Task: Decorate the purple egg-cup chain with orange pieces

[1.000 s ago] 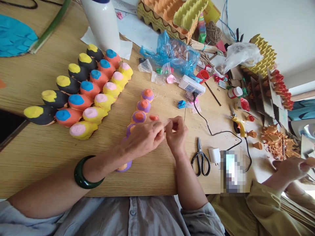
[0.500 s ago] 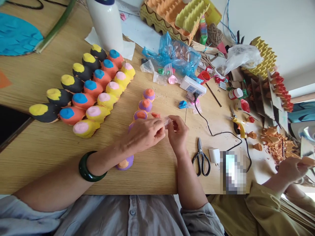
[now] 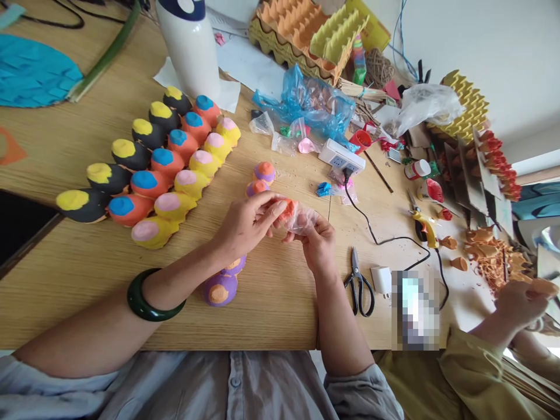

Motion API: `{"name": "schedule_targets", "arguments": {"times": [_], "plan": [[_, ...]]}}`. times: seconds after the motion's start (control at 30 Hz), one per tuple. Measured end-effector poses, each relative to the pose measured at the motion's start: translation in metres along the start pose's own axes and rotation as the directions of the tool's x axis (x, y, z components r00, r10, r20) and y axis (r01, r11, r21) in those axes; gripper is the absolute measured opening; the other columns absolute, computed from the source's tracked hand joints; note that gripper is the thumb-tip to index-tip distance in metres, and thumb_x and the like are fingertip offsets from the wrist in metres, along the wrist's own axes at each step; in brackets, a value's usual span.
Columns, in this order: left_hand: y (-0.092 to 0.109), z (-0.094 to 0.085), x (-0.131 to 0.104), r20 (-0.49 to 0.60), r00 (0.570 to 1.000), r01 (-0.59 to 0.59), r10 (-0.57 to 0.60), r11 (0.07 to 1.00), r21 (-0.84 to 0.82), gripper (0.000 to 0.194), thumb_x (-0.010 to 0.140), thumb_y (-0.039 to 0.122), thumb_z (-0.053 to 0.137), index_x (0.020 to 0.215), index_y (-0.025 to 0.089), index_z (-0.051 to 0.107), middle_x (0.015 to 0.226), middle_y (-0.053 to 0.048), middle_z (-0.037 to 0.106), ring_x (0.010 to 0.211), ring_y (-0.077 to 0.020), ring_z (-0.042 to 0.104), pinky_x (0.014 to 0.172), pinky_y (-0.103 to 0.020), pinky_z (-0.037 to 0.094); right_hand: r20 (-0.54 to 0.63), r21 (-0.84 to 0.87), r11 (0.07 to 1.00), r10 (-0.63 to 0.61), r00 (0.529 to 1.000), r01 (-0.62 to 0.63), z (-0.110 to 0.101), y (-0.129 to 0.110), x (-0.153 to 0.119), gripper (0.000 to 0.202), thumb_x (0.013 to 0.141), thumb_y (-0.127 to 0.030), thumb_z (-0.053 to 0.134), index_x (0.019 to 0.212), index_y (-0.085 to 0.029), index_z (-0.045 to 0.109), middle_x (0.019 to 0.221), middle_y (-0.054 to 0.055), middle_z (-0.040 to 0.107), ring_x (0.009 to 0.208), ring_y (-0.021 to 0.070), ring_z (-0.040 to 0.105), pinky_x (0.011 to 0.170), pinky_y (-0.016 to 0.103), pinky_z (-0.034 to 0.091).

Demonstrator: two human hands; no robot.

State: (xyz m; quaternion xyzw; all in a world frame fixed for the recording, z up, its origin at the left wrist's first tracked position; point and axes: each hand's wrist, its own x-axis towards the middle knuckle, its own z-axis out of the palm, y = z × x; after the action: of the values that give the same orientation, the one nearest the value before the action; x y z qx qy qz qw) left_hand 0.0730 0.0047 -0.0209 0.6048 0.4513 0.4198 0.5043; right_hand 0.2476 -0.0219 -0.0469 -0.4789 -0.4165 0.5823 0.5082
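So on the table [image 3: 271, 321] the three rows of egg-carton cups [image 3: 163, 163] sit off to the person's left, bottle [image 3: 190, 55] right behind them. A single row [image 3: 220, 291] runs just right of that, partly hidden by the left hand [image 3: 245, 226]. Right hand [image 3: 320, 244] is just beside, clay lump [image 3: 289, 210] and wrapper [image 3: 303, 220] between the two. Scissors [image 3: 356, 271] lie right of the right forearm, charger [image 3: 382, 280] next to them, power strip [image 3: 341, 156] further back, then a plastic bag [image 3: 306, 108], egg trays [image 3: 280, 29] behind it

A single head-worn camera looks forward and down across the near edge of the surface [image 3: 275, 324], close above the left hand [image 3: 242, 226] and right hand [image 3: 320, 244], its frame running from the shirt [image 3: 205, 385] this side to the wall [image 3: 464, 41] beyond.
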Motion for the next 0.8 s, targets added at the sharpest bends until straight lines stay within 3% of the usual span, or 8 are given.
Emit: {"name": "schedule_targets", "arguments": {"times": [0.1, 0.2, 0.27, 0.37, 0.47, 0.53, 0.7, 0.8], "plan": [[0.0024, 0.0019, 0.0004, 0.026, 0.996, 0.088, -0.084, 0.983, -0.163, 0.033, 0.094, 0.048, 0.063, 0.095, 0.016, 0.071, 0.067, -0.001, 0.07, 0.056, -0.0151, 0.065, 0.049, -0.024, 0.055, -0.077, -0.011, 0.999, -0.038, 0.996, 0.038, -0.002, 0.0017, 0.0005, 0.036, 0.081, -0.053, 0.079, 0.092, -0.022, 0.063, 0.08, 0.0, 0.071, 0.059, 0.0146, 0.065, 0.057, 0.031, 0.063], [0.0059, 0.0025, 0.0005, -0.023, 0.994, 0.096, -0.105, 0.966, -0.241, 0.033, 0.093, 0.049, 0.066, 0.092, 0.016, 0.072, 0.07, -0.002, 0.071, 0.055, -0.0147, 0.067, 0.052, -0.025, 0.057, -0.195, -0.05, 0.979, -0.203, 0.96, 0.197, -0.0037, 0.0013, 0.0003, 0.033, 0.081, -0.045, 0.082, 0.089, -0.024, 0.058, 0.087, -0.001, 0.068, 0.07, 0.0129, 0.065, 0.06, 0.024, 0.06], [0.0059, 0.003, 0.0006, -0.044, 0.994, 0.082, -0.096, 0.964, -0.254, 0.033, 0.092, 0.049, 0.067, 0.092, 0.016, 0.072, 0.071, -0.001, 0.072, 0.055, -0.0142, 0.067, 0.054, -0.025, 0.059, -0.203, -0.061, 0.961, -0.277, 0.939, 0.27, -0.0039, -0.0005, -0.0009, 0.027, 0.083, -0.039, 0.081, 0.091, -0.024, 0.06, 0.097, 0.001, 0.069, 0.079, 0.0131, 0.067, 0.065, 0.023, 0.06], [0.0029, 0.0043, 0.0008, -0.073, 0.994, 0.06, -0.082, 0.962, -0.267, 0.035, 0.092, 0.05, 0.067, 0.097, 0.016, 0.073, 0.076, -0.002, 0.074, 0.057, -0.0147, 0.068, 0.057, -0.027, 0.061, -0.147, -0.084, 0.965, -0.258, 0.955, 0.248, -0.0028, -0.0028, -0.0038, 0.017, 0.091, -0.04, 0.073, 0.1, -0.025, 0.072, 0.112, 0.003, 0.072, 0.085, 0.0149, 0.069, 0.068, 0.028, 0.064], [0.0005, 0.0049, 0.0003, -0.133, 0.99, 0.011, -0.038, 0.981, -0.194, 0.039, 0.093, 0.051, 0.066, 0.108, 0.015, 0.072, 0.093, -0.006, 0.078, 0.066, -0.0156, 0.071, 0.062, -0.026, 0.061, -0.035, -0.108, 0.977, -0.187, 0.982, 0.182, -0.0017, -0.0017, -0.006, 0.026, 0.097, -0.046, 0.065, 0.104, -0.026, 0.08, 0.106, 0.004, 0.075, 0.076, 0.0151, 0.07, 0.067, 0.032, 0.066], [0.0007, 0.0044, -0.0006, -0.13, 0.992, -0.022, 0.007, 0.993, -0.116, 0.036, 0.096, 0.049, 0.063, 0.107, 0.016, 0.072, 0.092, -0.006, 0.079, 0.066, -0.0147, 0.071, 0.062, -0.024, 0.059, 0.025, -0.08, 0.984, -0.159, 0.987, 0.16, -0.0013, 0.0005, -0.0066, 0.027, 0.095, -0.046, 0.068, 0.111, -0.028, 0.081, 0.102, 0.003, 0.077, 0.07, 0.0147, 0.07, 0.067, 0.033, 0.067], [0.0022, 0.0003, -0.0021, -0.049, 0.997, -0.056, 0.055, 0.998, -0.025, 0.031, 0.098, 0.046, 0.06, 0.097, 0.017, 0.069, 0.076, -0.002, 0.076, 0.056, -0.0126, 0.068, 0.057, -0.022, 0.054, -0.021, -0.048, 0.982, -0.185, 0.982, 0.184, -0.0006, 0.0035, -0.007, 0.03, 0.091, -0.044, 0.076, 0.118, -0.031, 0.08, 0.088, -0.001, 0.076, 0.063, 0.0122, 0.064, 0.066, 0.032, 0.067], [0.0016, -0.0025, -0.0017, -0.074, 0.994, -0.073, 0.079, 0.993, 0.091, 0.028, 0.099, 0.044, 0.059, 0.095, 0.018, 0.069, 0.08, -0.002, 0.078, 0.062, -0.0128, 0.069, 0.062, -0.022, 0.053, -0.005, -0.039, 0.987, -0.154, 0.988, 0.153, 0.0014, 0.0025, -0.0074, 0.031, 0.089, -0.043, 0.078, 0.117, -0.031, 0.08, 0.098, 0.0, 0.076, 0.069, 0.013, 0.066, 0.068, 0.033, 0.068]]}}
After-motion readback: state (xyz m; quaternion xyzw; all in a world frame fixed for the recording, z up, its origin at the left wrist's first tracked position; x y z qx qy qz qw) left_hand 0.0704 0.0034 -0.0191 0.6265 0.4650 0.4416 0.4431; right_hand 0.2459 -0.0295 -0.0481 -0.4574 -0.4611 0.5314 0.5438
